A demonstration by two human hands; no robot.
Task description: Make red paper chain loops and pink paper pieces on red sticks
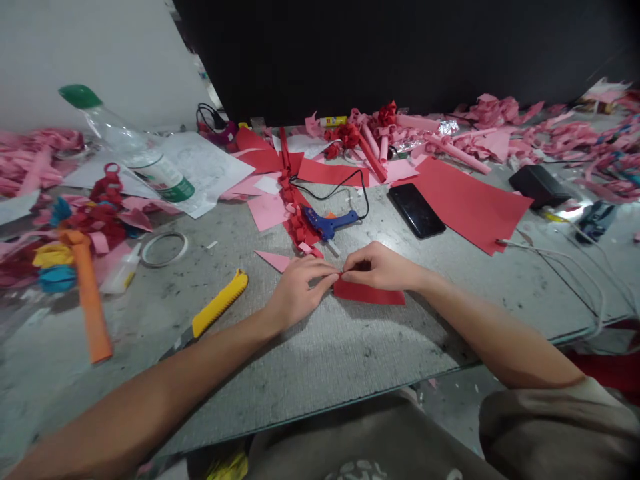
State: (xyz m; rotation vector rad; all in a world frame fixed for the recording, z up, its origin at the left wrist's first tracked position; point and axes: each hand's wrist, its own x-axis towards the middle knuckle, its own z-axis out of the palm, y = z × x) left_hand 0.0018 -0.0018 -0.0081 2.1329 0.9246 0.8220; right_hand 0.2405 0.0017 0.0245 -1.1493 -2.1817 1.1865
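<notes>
A small piece of red paper point(373, 293) lies on the table close to its front edge. At its left end the fingertips of my left hand point(303, 288) and my right hand point(383, 267) meet, pinching the paper's edge. Both hands are closed, and the exact fold between the fingers is hidden. Just beyond them rests a blue glue gun point(330, 222), its pale nozzle toward my hands. A chain of curled red paper point(299, 227) runs beside the gun. A pink paper triangle point(274, 260) lies left of my left hand.
A yellow utility knife point(220, 303) lies by my left forearm, near a tape roll point(165, 249) and an orange paper tube point(90, 300). A plastic bottle point(155, 170) leans at the left. A black phone point(416, 210), large red sheet point(470, 197) and cables point(565, 257) occupy the right.
</notes>
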